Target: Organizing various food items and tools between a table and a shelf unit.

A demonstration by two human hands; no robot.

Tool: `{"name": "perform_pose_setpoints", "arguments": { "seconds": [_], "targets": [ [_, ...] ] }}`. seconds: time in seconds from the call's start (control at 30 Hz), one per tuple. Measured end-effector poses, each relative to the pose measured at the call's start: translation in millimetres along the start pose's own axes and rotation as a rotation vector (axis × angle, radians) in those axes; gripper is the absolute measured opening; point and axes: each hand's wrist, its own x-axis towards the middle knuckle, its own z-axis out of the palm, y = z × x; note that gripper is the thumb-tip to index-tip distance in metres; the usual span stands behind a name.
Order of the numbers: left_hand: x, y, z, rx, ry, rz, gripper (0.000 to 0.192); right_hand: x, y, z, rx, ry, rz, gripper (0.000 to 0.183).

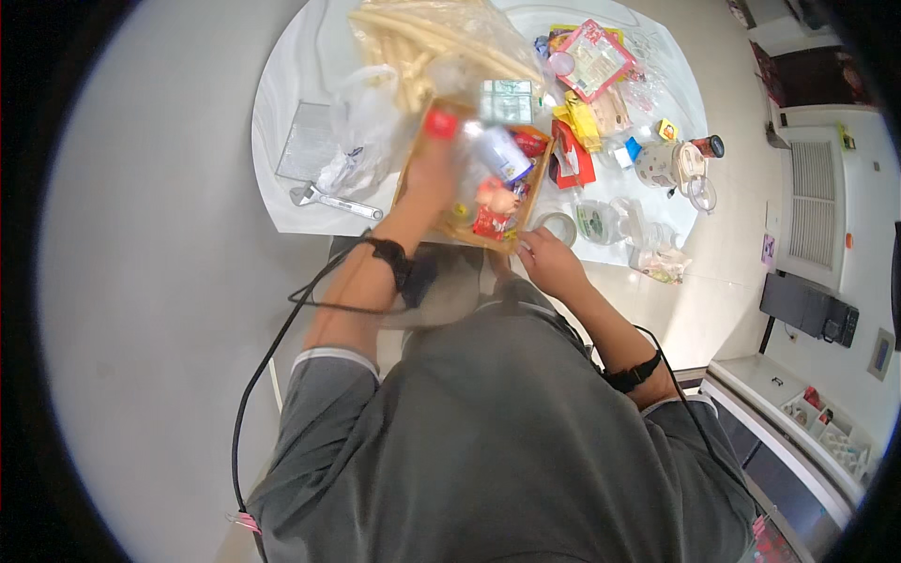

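Observation:
A shallow wooden tray [538, 184] lies at the table's near edge. It holds a white-and-blue container [503, 153], red packets [490, 222], a pinkish figure [497, 197] and other small items. My left hand [431, 169], blurred, is over the tray's left side. Beside its fingers is a red object [441, 124], perhaps a cap; the blur hides whether the hand grips it. My right hand [547, 259] touches the tray's near right corner with thumb and fingertips. A roll of tape [557, 229] lies just beyond that hand.
An adjustable wrench [336, 201], a clear ribbed panel [304, 141] and a plastic bag [366, 127] lie left. Behind the tray are a large bag of pale sticks [450, 35] and a glass block [507, 101]. Packets, a patterned cup [658, 164] and plastic containers [598, 222] stand right.

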Motion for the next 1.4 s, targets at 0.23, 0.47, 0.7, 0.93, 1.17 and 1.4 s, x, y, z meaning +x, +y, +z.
{"name": "perform_pose_setpoints", "arguments": {
  "seconds": [0.23,0.47,0.7,0.93,1.17,1.4],
  "targets": [
    [-8.0,-5.3,-26.7,-0.343,0.346,0.061,0.042,-15.2,33.9,12.6,0.091,0.026,0.135,0.033],
    [-84.3,-14.2,-71.7,0.048,0.035,-0.361,0.028,2.2,48.6,10.3,0.120,-0.216,-0.116,0.040],
    [-233.8,62.0,-81.4,-1.008,0.442,-0.434,0.036,18.1,16.7,37.8,0.449,-0.445,-0.196,0.043],
    [-304.3,154.0,-49.5,-1.111,0.649,-0.507,0.038,-20.6,-48.2,7.7,0.583,-0.123,-0.627,0.047],
    [-371.1,196.2,-55.3,-1.112,0.690,-0.341,0.037,-113.6,-61.2,21.6,0.773,-0.006,-0.390,0.037],
    [-442.9,237.2,-14.6,-0.808,0.735,-0.665,0.044,-107.9,-24.3,62.1,0.563,-0.205,-0.577,0.042]
  ]
}}
